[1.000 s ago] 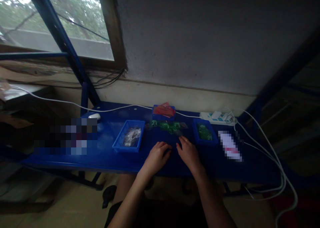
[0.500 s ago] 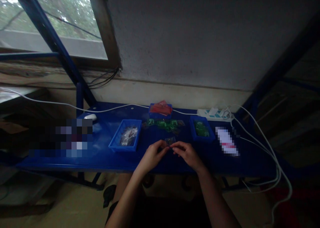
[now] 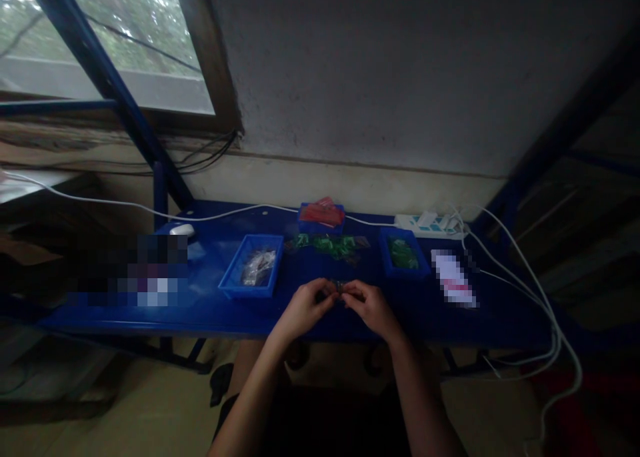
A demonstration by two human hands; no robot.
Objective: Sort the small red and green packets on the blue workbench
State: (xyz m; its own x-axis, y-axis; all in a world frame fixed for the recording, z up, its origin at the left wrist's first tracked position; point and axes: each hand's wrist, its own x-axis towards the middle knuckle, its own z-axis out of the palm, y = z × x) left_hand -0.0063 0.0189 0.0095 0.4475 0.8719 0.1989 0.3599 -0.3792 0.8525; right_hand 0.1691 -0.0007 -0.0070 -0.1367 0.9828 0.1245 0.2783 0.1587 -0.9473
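The left hand (image 3: 310, 305) and the right hand (image 3: 370, 303) are close together near the front edge of the blue table (image 3: 295, 273). The fingers of both hands pinch 1 small clear packet (image 3: 339, 285) between them. The left hand has its left side and the right hand has its right side. What is in the packet is too small to tell. I can't tell if the packet touches the table.

Just past the hands, some green packets (image 3: 334, 245) lie in a messy row on the table. There are 3 blue trays around them. The left tray (image 3: 226, 292) has shiny clear packets (image 3: 259, 266) in it. The right tray (image 3: 419, 272) has green bags (image 3: 402, 253) in it. The back tray (image 3: 321, 229) is smaller, and red bags (image 3: 323, 213) poke up over its rim.

To the right of the right tray is a white and pink thing (image 3: 453, 277), all blurred. Behind it, a white power strip (image 3: 430, 225) has plugs and cords in it. Far to the left sits a small white thing (image 3: 182, 230). A long white cord (image 3: 125, 207) runs along the back. A gray wall (image 3: 375, 77) and a window (image 3: 155, 63) are behind it all.
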